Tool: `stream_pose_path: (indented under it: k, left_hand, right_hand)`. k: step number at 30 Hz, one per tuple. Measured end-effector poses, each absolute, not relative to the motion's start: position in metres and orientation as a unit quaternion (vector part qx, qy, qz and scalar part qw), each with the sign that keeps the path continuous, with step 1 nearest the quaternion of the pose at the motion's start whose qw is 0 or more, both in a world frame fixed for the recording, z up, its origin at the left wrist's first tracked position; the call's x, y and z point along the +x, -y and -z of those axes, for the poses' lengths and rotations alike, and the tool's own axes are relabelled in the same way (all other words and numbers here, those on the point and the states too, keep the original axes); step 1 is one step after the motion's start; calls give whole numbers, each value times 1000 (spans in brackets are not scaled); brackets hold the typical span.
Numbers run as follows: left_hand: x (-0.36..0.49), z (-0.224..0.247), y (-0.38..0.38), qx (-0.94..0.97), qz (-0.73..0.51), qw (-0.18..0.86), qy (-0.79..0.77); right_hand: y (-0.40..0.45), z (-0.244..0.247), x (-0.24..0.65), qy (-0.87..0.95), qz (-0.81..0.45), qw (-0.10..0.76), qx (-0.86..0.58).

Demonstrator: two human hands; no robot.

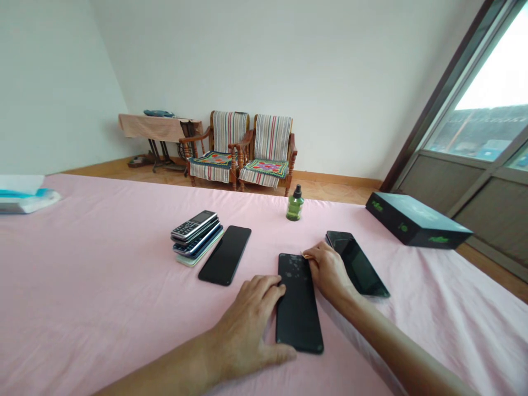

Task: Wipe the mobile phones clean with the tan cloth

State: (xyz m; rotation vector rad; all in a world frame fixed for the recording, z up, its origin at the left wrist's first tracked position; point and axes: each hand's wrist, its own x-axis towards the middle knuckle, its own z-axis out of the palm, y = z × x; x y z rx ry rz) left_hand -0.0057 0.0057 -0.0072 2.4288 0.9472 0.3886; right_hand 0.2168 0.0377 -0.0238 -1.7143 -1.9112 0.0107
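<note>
Looking across a room with two striped wooden armchairs against the far wall and a large window at the right, the view drops to a broad pink sheet. On the sheet lie a black box, a green bottle, a stack of keypad phones, a black smartphone and a dark smartphone. Both hands work on a third black smartphone, lying flat at the middle of the sheet, between the other two. Its long axis runs away from the person, the far end leaning slightly left, and pale specks mark that end. The left hand lies spread over its near left edge, not clamped. The right hand sits at the far right corner, its fingertips drawn together. A small pale tip shows there; whether it is held, I cannot tell.
</note>
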Motion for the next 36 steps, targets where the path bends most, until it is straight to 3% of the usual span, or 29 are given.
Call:
stream_pose_path:
  k: [26, 36]
  left_hand:
    - [-4, 9, -6, 896, -155, 235, -343]
    - [-4, 9, -5, 896, -163, 229, -343]
  right_hand:
    - [49, 26, 205, 743, -106, 303, -587]
    - [88, 44, 199, 763, -80, 335, -547]
